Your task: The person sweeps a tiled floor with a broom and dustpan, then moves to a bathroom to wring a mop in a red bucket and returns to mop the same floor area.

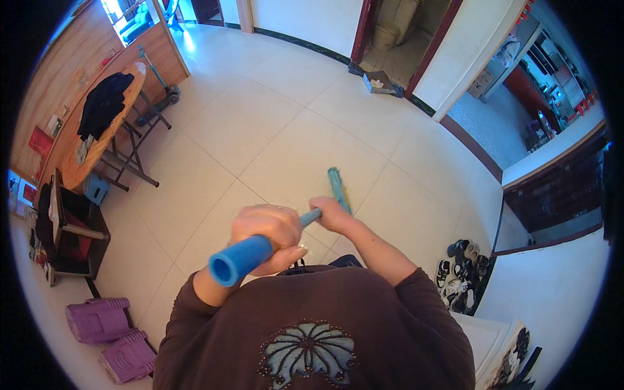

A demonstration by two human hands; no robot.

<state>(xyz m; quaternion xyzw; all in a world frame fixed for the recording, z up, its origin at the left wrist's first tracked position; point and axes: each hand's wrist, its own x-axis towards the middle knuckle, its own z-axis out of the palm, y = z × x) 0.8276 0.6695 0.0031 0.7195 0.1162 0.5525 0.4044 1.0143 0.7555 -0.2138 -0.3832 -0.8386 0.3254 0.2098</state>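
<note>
My left hand [267, 226] wraps around the upper end of a long-handled floor broom or mop, where a thick blue tube [246, 258] with an open end points up towards me. Lower on the same handle [310, 217], my right hand [334, 214] grips the thinner pale blue shaft. Beyond the right hand, the narrow teal head [337, 185] lies on the cream tiled floor [273, 131]. My right hand and wrist hide part of the head, and its underside cannot be seen.
At left stands a folding wooden table [122, 117] with dark clothing on it, near a scooter [170, 95] and a blue stool [96, 189]. Purple stools [97, 321] are at lower left. Several shoes [463, 275] sit at right. A small box [379, 83] lies by a doorway.
</note>
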